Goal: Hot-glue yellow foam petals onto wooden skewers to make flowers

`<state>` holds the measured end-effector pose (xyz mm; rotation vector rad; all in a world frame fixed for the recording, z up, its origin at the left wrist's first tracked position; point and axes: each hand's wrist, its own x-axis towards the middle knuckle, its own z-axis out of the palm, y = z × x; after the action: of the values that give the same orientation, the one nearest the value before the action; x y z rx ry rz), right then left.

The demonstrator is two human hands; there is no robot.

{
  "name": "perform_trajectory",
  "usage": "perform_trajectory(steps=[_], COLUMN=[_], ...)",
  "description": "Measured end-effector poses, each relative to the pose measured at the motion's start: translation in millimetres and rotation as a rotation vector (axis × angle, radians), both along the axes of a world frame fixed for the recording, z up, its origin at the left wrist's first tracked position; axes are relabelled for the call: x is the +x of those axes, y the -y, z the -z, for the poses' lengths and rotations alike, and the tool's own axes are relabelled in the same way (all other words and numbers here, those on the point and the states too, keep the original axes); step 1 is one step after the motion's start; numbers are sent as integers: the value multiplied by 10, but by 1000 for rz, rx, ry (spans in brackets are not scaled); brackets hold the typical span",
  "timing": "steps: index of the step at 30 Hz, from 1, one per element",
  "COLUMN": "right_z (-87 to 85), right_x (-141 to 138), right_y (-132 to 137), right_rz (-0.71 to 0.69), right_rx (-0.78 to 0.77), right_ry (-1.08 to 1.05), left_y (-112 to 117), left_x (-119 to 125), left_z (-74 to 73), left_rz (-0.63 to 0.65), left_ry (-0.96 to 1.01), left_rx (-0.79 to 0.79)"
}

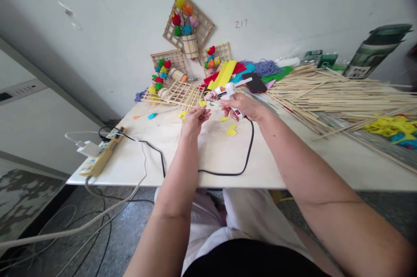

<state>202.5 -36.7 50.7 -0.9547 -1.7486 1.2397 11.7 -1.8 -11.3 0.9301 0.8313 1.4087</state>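
Observation:
My right hand (243, 105) is wrapped round the handle of a white hot glue gun (230, 90), whose nozzle end points left towards my other hand. Between the pinched fingers of my left hand (195, 119) is a small yellow petal (202, 103), close by the nozzle. Whether the petal touches the nozzle I cannot make out. Loose yellow petals (231, 130) lie on the white table (221, 155) just below the gun, and a few more are beside my left hand. Blue cut pieces (152, 115) and an orange one lie farther left.
Lattice panels of sticks with colourful flowers (187, 16) lean on the wall. Wooden sticks (312, 94) are heaped at right, near a dark bottle (374, 51). A phone (254, 82) and coloured strips (224, 75) lie behind the gun. The black cord reaches towards a power strip (106, 151).

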Motion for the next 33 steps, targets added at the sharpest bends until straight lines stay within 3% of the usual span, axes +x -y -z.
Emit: perform_trajectory(steps=[33], right_z=[-15], right_x=[-33], right_y=[24], right_rz=[75], right_rx=[5], right_ry=[47], left_y=[8], left_x=[16], left_z=[3], left_rz=[-11], left_ry=[-45], left_rx=[-34])
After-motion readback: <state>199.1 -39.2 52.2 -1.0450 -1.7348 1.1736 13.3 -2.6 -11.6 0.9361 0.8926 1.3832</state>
